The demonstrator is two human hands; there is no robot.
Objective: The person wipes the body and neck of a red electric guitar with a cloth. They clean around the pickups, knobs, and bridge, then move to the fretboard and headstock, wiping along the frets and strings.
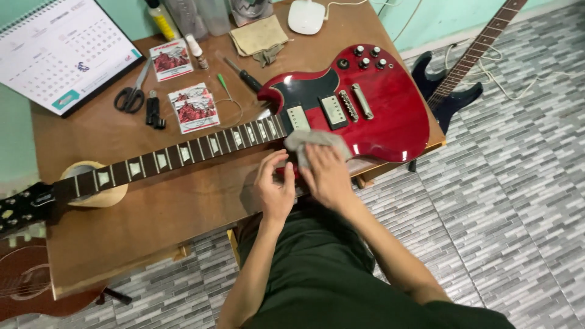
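Both hands work at the near edge of a red electric guitar (378, 103) that lies flat across a brown wooden table (170, 213); the right hand (327, 176) presses down on a grey cloth (314, 141), fingers spread over its lower part, where the neck meets the body; the left hand (275, 186) sits just beside it with fingers curled, fingertips touching the guitar's lower edge, grasping nothing that can be made out; the cloth lies bunched against the body just below the neck pickup. The guitar's dark fretboard (183, 152) with pale block inlays runs leftward, and the neck rests on a roll of tape (97, 189) near the headstock (21, 207) at the left edge. Beyond the neck lie two string packets (194, 107), black-handled scissors (131, 96), a small black clipper-like tool (154, 112), a screwdriver (244, 76) and a green-handled tool (224, 85); a folded tan cloth (259, 35) and a white round device (306, 16) sit at the far edge; a desk calendar (64, 52) stands at the far left corner. A dark blue guitar (451, 91) lies on the grey tiled floor (518, 183) to the right; part of an acoustic guitar (24, 280) shows at the lower left.
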